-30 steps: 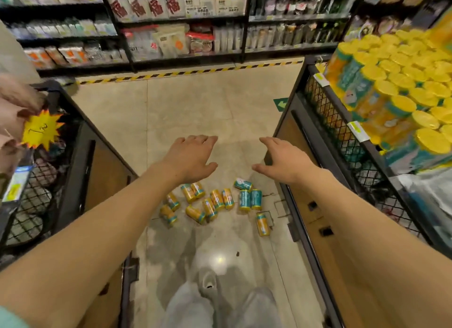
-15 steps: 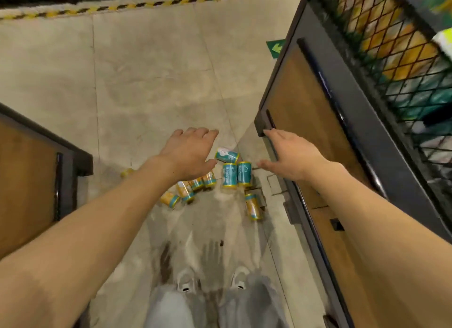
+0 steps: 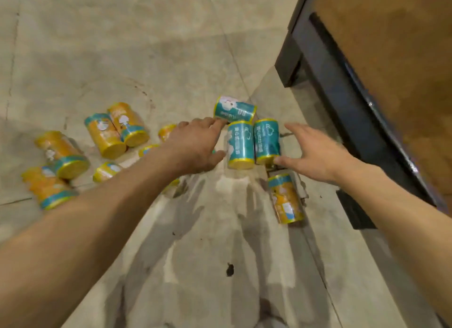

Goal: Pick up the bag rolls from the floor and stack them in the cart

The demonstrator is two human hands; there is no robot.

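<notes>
So, both hands down among the bag rolls scattered on the floor.

Head cam: left hand (image 3: pixel 195 146) is spread loose, holding nothing, fingertips right at the sideways teal roll (image 3: pixel 235 108). Right hand (image 3: pixel 315 154) is loose too, thumb touching the end of one of the two teal rolls lying side by side (image 3: pixel 253 142). Orange rolls (image 3: pixel 115 131) lie off to the left, one more (image 3: pixel 285 198) below the right hand. A dark-framed wooden unit (image 3: pixel 362 87) stands on the right.

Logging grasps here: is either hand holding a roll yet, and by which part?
Nothing is held yet. The left hand and right hand are open, flanking two teal cylindrical bag rolls lying on the floor.
</notes>
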